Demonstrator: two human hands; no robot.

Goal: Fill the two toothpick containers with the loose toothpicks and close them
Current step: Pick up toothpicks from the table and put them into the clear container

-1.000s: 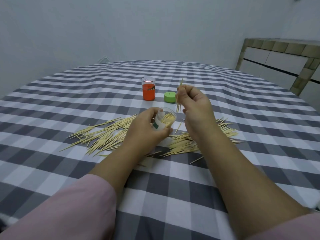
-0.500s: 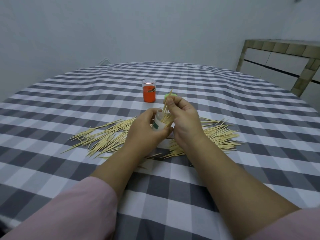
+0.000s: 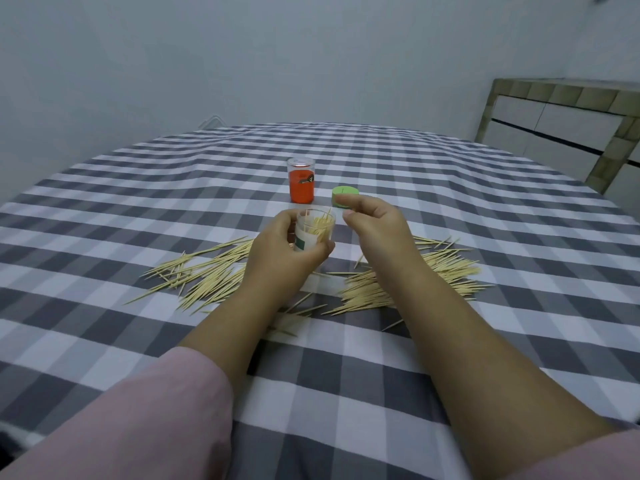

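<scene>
My left hand (image 3: 278, 252) grips a clear toothpick container (image 3: 314, 229) with a green-and-white label, tilted toward me and holding several toothpicks. My right hand (image 3: 377, 230) hovers just right of its mouth, thumb and fingers close together, with nothing visible in them. Loose toothpicks lie in two heaps on the checked cloth: one to the left (image 3: 204, 271) and one to the right (image 3: 433, 275) under my right wrist. A second container (image 3: 300, 180) with an orange label stands upright behind. A green lid (image 3: 344, 195) lies beside it, partly hidden by my right fingers.
The table (image 3: 138, 188) wears a grey-and-white checked cloth that reaches to a plain wall. A tiled counter with white panels (image 3: 568, 126) stands at the far right. Pink sleeves cover both of my forearms near the bottom edge.
My right hand brought a pinch of toothpicks down into the held container and released them. It has now drawn back a little to the right, with none visible in it.
</scene>
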